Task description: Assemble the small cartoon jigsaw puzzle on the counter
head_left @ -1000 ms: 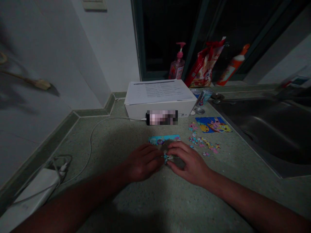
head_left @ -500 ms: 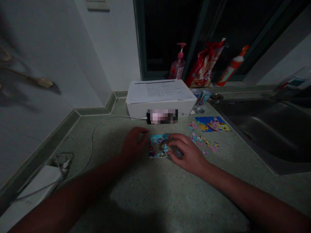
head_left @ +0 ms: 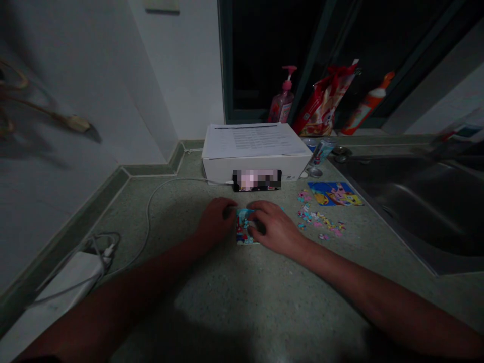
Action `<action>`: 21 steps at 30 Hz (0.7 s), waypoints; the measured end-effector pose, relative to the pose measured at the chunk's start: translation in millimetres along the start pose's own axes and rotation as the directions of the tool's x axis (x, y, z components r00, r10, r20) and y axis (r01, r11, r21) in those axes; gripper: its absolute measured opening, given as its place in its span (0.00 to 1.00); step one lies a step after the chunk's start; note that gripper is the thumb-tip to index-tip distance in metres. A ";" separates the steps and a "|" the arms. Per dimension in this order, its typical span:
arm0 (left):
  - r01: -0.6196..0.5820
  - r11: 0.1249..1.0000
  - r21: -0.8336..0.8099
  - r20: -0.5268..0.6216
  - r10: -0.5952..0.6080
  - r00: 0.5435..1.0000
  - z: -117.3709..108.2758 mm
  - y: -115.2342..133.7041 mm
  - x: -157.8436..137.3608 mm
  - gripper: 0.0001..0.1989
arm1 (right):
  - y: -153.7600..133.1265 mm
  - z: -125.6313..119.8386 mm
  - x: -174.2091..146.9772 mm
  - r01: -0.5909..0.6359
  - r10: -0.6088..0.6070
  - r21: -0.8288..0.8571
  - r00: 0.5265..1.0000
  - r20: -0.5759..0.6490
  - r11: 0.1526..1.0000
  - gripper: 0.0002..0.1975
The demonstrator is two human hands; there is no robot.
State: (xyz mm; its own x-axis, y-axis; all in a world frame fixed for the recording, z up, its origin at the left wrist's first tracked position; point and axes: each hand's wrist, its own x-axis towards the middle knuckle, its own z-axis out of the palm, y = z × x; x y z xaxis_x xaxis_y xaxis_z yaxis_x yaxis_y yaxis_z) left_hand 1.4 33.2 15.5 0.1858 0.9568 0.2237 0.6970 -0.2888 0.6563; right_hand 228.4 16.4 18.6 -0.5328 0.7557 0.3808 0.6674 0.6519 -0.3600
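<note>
A small, colourful jigsaw puzzle (head_left: 241,237) lies flat on the counter in front of me, with much of its right side covered by my right hand. My right hand (head_left: 278,226) is over it, thumb and fingers bent together around a small light-blue puzzle piece (head_left: 246,222), partly hidden and blurred. At the puzzle's left edge is my left hand (head_left: 216,221), its fingers curved, a gap showing between thumb and forefinger, and nothing visible in it. Loose puzzle pieces (head_left: 321,219) are scattered to the right, below a blue cartoon picture card (head_left: 335,194).
Behind the puzzle, a phone (head_left: 257,180) on a cable leans against a white box (head_left: 257,165). A can (head_left: 322,152) stands beside the box. To the right is a metal sink (head_left: 412,201). A white power strip (head_left: 71,277) with cables lies at left.
My right hand has moved left across the puzzle with the light-blue piece, and its fingers have drawn closer together. My left hand stays by the left edge. The whole view has shifted slightly.
</note>
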 end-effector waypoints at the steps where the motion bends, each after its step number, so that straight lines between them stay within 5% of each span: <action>1: 0.005 1.000 0.000 0.002 -0.005 1.000 -0.3 0.8 -0.1 0.14 | -0.4 0.6 0.2 0.000 0.000 -0.008 1.000 0.009 1.000 0.09; 21: -0.050 0.995 0.081 0.040 0.047 0.998 0.0 1.1 0.1 0.11 | -2.7 3.2 3.3 -0.019 0.023 -0.050 0.997 0.067 0.999 0.07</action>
State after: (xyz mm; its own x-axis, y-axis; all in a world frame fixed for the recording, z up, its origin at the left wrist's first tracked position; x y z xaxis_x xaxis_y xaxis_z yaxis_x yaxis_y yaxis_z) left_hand 2.2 33.0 16.3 0.2460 0.9428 0.2251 0.7404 -0.3327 0.5841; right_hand 223.2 17.3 18.1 -0.5513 0.7728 0.3144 0.7029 0.6332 -0.3241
